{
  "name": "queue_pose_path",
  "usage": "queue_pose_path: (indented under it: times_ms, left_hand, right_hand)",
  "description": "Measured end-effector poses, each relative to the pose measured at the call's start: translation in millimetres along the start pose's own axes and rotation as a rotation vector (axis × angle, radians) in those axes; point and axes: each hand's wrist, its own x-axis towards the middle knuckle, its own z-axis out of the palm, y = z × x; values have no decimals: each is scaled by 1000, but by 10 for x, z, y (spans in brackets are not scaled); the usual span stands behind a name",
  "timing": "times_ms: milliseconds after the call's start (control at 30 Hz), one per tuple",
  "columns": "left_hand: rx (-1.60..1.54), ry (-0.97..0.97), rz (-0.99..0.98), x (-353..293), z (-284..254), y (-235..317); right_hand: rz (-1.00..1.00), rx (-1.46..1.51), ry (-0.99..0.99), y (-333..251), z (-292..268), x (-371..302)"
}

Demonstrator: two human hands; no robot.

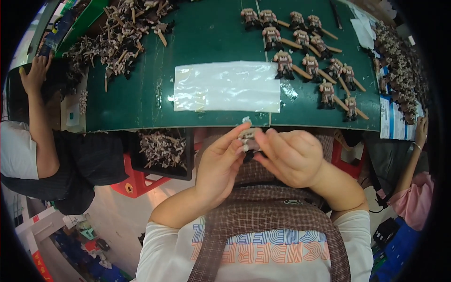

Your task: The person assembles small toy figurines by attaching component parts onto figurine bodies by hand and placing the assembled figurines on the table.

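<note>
Left hand (pixel 217 162) and right hand (pixel 298 157) both have fingers pinched closed around one little figurine (pixel 250 141) by the green table (pixel 141 105)'s near edge, probably to keep it steady up close.

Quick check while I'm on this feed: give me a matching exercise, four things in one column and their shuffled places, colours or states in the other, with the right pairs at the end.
Things
1. Apron
2. Figure nearest the apron
3. Large white sheet
4. Black tray nearest the person

Places, colours, states
A. Lying flat on the green table
B. Filled with small pieces
C. Brown checked
D. Held between left hand and right hand

Pairs: 1-C, 2-D, 3-A, 4-B
</note>
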Motion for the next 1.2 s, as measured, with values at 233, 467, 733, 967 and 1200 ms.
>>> queue_pose_path:
  times_ms: [233, 467, 733, 967, 1200]
  left_hand:
    - [257, -33, -110, -244, -955, 412]
    - [933, 519, 231, -229, -2352, 745]
    - [1779, 633, 298, 162, -2925, 731]
    - [2202, 678, 239, 834, -3473, 918]
    - [2074, 909, 405, 768, -4275, 1255]
  right_hand:
    - [269, 106, -250, 572, -99, 586]
    - [419, -355, -235, 2346, 552, 1488]
    - [535, -334, -464, 2943, 971, 1391]
    - [677, -17, -196, 2565, 278, 1057]
    - [825, 467, 55, 1499, -470, 642]
